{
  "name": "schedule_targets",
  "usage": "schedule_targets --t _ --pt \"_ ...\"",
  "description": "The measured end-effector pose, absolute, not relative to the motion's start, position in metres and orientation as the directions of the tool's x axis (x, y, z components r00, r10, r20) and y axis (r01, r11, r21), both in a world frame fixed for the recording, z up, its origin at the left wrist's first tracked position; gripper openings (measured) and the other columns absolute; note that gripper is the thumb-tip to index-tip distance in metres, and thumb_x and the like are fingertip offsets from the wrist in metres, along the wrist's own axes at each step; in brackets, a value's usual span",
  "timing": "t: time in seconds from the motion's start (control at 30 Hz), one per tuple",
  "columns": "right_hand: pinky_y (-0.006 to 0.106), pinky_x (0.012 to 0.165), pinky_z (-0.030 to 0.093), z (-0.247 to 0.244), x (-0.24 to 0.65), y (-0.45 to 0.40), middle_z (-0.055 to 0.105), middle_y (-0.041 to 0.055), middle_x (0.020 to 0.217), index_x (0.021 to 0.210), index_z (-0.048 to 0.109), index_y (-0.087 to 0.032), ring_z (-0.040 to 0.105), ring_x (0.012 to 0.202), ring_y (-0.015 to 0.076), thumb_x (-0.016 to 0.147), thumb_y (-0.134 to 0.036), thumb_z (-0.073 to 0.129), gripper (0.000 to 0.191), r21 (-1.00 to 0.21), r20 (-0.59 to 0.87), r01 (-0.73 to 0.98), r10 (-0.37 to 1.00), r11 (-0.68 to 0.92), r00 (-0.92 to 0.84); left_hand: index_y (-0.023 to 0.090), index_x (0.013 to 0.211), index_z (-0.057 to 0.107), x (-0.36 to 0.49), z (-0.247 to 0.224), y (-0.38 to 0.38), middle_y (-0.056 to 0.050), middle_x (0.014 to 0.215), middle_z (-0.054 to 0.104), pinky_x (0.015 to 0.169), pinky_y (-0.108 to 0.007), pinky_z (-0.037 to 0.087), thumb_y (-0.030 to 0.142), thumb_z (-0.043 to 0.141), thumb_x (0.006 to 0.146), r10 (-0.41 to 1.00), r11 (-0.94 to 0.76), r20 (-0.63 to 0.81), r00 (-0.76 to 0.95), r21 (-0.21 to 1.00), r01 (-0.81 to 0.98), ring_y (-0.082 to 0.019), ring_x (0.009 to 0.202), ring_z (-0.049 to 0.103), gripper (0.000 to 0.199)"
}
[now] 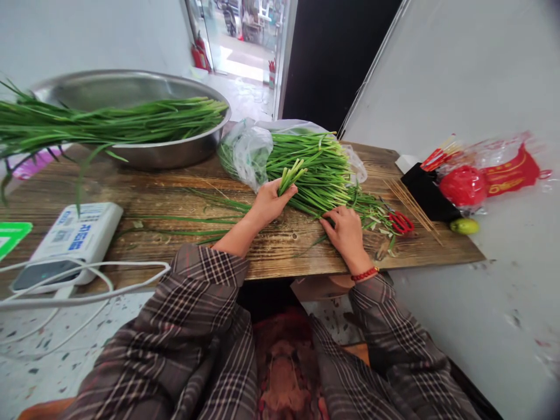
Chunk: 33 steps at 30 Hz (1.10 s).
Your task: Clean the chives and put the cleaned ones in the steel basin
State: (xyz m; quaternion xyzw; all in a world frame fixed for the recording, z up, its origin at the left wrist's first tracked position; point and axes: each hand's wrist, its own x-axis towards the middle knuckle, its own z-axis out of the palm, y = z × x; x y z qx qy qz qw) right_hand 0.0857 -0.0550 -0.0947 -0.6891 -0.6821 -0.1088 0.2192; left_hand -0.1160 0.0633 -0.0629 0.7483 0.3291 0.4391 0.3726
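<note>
My left hand (272,204) is closed around a small bunch of garlic chives (292,175), their pale cut ends pointing up and to the right. The long green leaves trail from it leftward over the table. My right hand (345,230) rests at the near right edge of a large pile of chives (312,166), thumb and fingertips together at the stalk ends; whether a stalk is between them is hidden. A clear plastic bag (251,153) partly wraps the pile. Trimmed scraps (371,207) and red-handled scissors (400,222) lie just right of my right hand.
A steel basin (170,153) with more chives across it stands at the back left. A white device (81,233) with cables sits at the left. Wooden skewers (413,207), a black box (429,189), red packaging (485,181) and a green fruit (464,226) are at the right by the wall.
</note>
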Motion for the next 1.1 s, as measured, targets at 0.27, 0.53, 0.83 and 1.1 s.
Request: schedule_targets --t 0.27,0.53,0.83,1.1 --pt "0.036 0.08 0.042 -0.093 0.088 -0.054 0.063 0.0075 0.092 0.09 0.063 -0.021 0.056 0.092 0.0219 0.097 -0.035 0.046 0.023 -0.331 0.551 0.939 0.827 0.092 0.113 0.014 0.079 0.064 -0.116 -0.063 0.063 0.001 0.064 0.055 0.064 -0.024 0.041 0.043 0.053 0.086 0.828 -0.489 0.396 0.397 0.856 0.166 -0.013 0.065 0.049 0.031" --pt "0.035 0.081 0.046 -0.067 0.071 -0.061 0.06 0.0067 0.087 0.083 0.056 -0.022 0.056 0.088 0.02 0.098 -0.032 0.04 0.025 -0.401 0.692 0.884 0.712 0.239 0.121 0.011 0.093 0.071 -0.116 -0.058 0.057 -0.01 0.101 0.073 0.092 -0.03 0.047 0.04 0.056 0.088 0.722 -0.515 0.44 0.534 0.857 -0.009 -0.02 0.098 0.065 0.033" --pt "0.033 0.078 0.048 -0.06 0.064 -0.053 0.063 0.0048 0.081 0.079 0.059 -0.022 0.06 0.083 0.0183 0.098 -0.04 0.038 0.033 -0.503 0.66 0.818 0.736 0.28 0.154 0.014 0.089 0.07 -0.111 -0.066 0.058 -0.005 0.084 0.069 0.079 -0.028 0.047 0.033 0.058 0.086 0.651 -0.605 0.428 0.627 0.791 0.088 -0.018 0.082 0.062 0.023" --pt "0.038 0.092 0.05 -0.083 0.085 -0.05 0.071 0.0074 0.109 0.11 0.066 -0.022 0.066 0.101 0.0204 0.095 -0.037 0.047 0.028 -0.559 0.393 0.761 0.913 0.329 -0.106 0.015 0.077 0.062 -0.112 -0.066 0.06 -0.002 0.078 0.064 0.076 -0.026 0.043 0.031 0.055 0.087 0.715 -0.571 0.46 0.527 0.819 0.06 -0.017 0.081 0.058 0.021"
